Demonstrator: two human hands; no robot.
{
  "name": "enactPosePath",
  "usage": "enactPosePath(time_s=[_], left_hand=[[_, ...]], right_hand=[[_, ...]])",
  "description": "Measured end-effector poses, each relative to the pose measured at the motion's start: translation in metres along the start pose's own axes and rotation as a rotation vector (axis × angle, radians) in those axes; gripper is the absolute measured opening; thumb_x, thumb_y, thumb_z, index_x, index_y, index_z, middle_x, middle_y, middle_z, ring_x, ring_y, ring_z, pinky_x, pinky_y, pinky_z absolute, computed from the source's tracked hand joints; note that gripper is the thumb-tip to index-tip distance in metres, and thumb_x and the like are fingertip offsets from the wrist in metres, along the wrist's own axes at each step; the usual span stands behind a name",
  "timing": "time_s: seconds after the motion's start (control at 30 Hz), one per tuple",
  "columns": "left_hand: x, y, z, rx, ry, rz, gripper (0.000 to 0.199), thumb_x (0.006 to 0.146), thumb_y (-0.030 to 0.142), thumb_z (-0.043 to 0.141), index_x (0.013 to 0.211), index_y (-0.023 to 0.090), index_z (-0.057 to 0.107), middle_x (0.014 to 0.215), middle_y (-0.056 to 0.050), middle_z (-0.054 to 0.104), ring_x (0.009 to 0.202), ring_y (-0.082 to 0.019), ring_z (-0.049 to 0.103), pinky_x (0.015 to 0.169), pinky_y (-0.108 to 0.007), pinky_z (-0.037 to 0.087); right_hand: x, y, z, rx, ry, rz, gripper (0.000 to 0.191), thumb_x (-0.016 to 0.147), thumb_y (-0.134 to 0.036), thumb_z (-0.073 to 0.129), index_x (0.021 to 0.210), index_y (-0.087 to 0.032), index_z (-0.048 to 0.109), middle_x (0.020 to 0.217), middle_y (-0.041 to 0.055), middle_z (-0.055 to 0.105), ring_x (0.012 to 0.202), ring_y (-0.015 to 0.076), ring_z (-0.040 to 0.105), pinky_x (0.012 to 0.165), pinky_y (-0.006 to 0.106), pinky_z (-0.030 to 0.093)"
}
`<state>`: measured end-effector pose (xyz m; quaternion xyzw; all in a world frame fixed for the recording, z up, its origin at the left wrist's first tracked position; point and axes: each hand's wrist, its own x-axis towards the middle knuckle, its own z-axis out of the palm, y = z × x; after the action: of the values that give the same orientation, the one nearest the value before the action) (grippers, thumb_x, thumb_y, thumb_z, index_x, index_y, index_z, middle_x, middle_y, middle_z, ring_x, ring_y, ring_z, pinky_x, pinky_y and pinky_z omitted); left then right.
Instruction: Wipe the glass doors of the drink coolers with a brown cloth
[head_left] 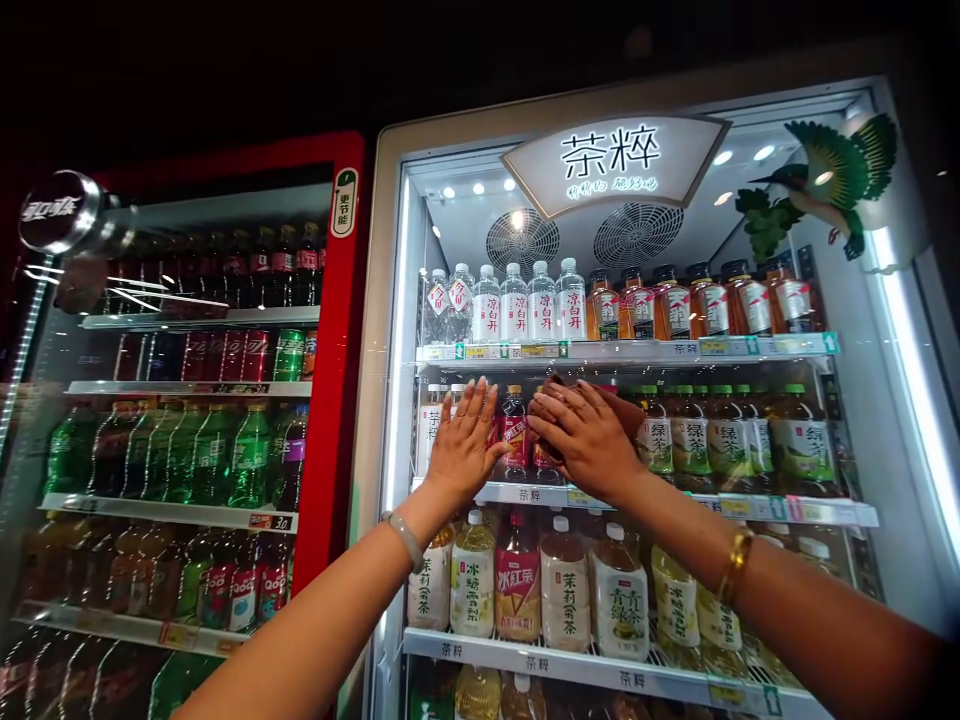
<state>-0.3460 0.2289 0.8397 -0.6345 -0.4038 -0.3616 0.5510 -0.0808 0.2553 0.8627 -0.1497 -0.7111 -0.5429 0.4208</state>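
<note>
My left hand (466, 440), a pale bangle at its wrist, is laid flat with fingers stretched against the glass door (450, 370) of a lit drinks fridge. It holds nothing. To its right, my right hand (585, 435), with a gold bracelet on the wrist, grips a brown cloth (626, 408) and presses it to the same glass. Much of the cloth is hidden beneath the palm and fingers. Behind the glass, between the two hands, a red-labelled tea bottle (514, 435) stands on the shelf.
Rows of bottles fill the fridge shelves, with white water bottles (540, 305) on top and green tea bottles (727, 435) below. An illuminated sign (615, 165) and a bird decoration (840, 180) sit high up. A red-framed fridge (345, 330) stands on the left.
</note>
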Motion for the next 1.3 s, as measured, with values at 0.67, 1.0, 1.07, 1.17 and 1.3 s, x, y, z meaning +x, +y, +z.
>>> enactPosePath(time_s=[0.67, 1.0, 1.07, 1.17, 1.3], left_hand=[[0.095, -0.075, -0.020, -0.020, -0.022, -0.163, 0.081, 0.103, 0.068, 0.012, 0.170, 0.023, 0.015, 0.177, -0.011, 0.022, 0.166, -0.028, 0.014, 0.136, -0.057, -0.003], [0.101, -0.101, -0.020, -0.059, 0.001, -0.224, 0.084, 0.101, 0.072, 0.012, 0.169, 0.025, 0.020, 0.177, -0.009, 0.022, 0.166, -0.029, 0.014, 0.136, -0.058, 0.005], [0.100, -0.100, -0.020, -0.072, 0.010, -0.216, 0.083, 0.101, 0.072, 0.012, 0.169, 0.025, 0.021, 0.177, -0.008, 0.023, 0.166, -0.029, 0.015, 0.136, -0.058, 0.006], [0.100, -0.100, -0.021, -0.071, 0.006, -0.212, 0.083, 0.101, 0.071, 0.012, 0.169, 0.024, 0.023, 0.177, -0.009, 0.023, 0.166, -0.029, 0.015, 0.136, -0.058, 0.006], [0.101, -0.101, -0.023, -0.054, -0.016, -0.217, 0.081, 0.103, 0.069, 0.016, 0.169, 0.023, 0.023, 0.177, -0.009, 0.021, 0.166, -0.028, 0.013, 0.137, -0.057, 0.007]], right_hand=[[0.127, 0.018, 0.023, 0.024, -0.011, -0.039, 0.043, 0.101, -0.040, 0.051, 0.141, -0.030, 0.062, 0.154, 0.0040, 0.057, 0.146, 0.0293, 0.044, 0.126, 0.056, 0.030], [0.125, 0.029, 0.028, 0.036, 0.085, 0.216, 0.064, 0.091, -0.043, 0.060, 0.150, -0.022, 0.047, 0.171, 0.0094, 0.035, 0.160, 0.0349, 0.026, 0.130, 0.067, 0.016], [0.128, 0.019, 0.031, 0.048, 0.022, 0.063, 0.061, 0.091, -0.039, 0.060, 0.149, -0.021, 0.050, 0.171, 0.0070, 0.035, 0.161, 0.0299, 0.025, 0.132, 0.055, 0.024], [0.162, 0.023, 0.034, 0.056, -0.030, 0.030, 0.056, 0.095, -0.034, 0.054, 0.150, -0.023, 0.052, 0.170, 0.0045, 0.037, 0.161, 0.0273, 0.026, 0.132, 0.050, 0.027], [0.193, 0.046, 0.030, 0.017, 0.049, 0.365, 0.047, 0.095, -0.037, 0.056, 0.141, -0.030, 0.060, 0.171, 0.0049, 0.034, 0.160, 0.0357, 0.027, 0.129, 0.072, 0.017]])
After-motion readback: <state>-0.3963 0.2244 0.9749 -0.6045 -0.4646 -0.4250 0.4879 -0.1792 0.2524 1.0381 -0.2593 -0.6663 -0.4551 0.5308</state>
